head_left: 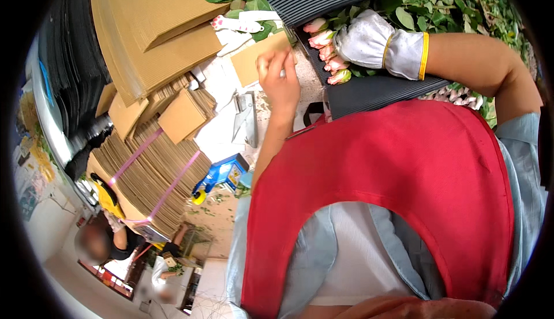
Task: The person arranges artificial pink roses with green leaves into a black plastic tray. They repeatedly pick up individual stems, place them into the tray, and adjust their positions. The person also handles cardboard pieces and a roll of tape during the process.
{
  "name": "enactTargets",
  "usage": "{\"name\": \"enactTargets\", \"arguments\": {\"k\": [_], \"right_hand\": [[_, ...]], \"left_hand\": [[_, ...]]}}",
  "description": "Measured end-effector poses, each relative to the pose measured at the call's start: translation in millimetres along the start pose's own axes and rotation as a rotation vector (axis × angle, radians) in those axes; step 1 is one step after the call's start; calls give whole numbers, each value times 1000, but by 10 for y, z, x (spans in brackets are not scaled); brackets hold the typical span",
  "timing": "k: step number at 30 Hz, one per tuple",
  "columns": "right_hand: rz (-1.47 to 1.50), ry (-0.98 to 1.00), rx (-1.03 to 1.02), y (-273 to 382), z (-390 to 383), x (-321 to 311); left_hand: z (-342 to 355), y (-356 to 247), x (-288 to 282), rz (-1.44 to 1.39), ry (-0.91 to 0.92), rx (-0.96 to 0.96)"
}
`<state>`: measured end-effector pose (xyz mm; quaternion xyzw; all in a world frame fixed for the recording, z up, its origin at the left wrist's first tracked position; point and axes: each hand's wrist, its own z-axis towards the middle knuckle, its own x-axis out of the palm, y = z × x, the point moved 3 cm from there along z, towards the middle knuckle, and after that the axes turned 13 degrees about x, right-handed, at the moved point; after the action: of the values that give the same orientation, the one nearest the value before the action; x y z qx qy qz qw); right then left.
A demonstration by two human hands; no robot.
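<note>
Touching pink roses (326,52) on black corrugated sheet (375,92), gloved right hand (363,42) hides whether it grips them; bare left hand (279,81) curled near cardboard piece (248,66), contents cannot be told.

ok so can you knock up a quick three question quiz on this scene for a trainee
1. Multiple choice: what colour are the straps round the cardboard bundle? a) green b) pink c) black
2. True or false: the left hand is holding the roses.
3. Fill the gap: the pale glove with the yellow edge is on the ____ hand.

Key
1. b, pink.
2. False: the left hand is off to the left of the roses, apart from them.
3. Right: the right hand is gloved, by the roses.
</note>
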<state>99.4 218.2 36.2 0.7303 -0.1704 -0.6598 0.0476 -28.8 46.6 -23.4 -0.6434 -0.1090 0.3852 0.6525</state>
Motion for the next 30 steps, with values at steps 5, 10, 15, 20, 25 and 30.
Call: {"name": "enactTargets", "arguments": {"k": [5,10,15,20,25,30], "right_hand": [[-294,437,229,39,182,-201],[86,458,610,-36,305,-418],[-23,437,510,-141,301,-213],[-222,436,375,-50,336,-324],[-112,544,403,138,254,-761],[-242,527,93,62,65,-438]], "left_hand": [[-170,-177,244,246,246,354],[-176,-72,404,298,233,163],[-170,-85,369,262,228,189],[-154,-96,394,253,214,192],[-166,-85,427,261,179,232],[-168,-85,425,257,167,249]]}}
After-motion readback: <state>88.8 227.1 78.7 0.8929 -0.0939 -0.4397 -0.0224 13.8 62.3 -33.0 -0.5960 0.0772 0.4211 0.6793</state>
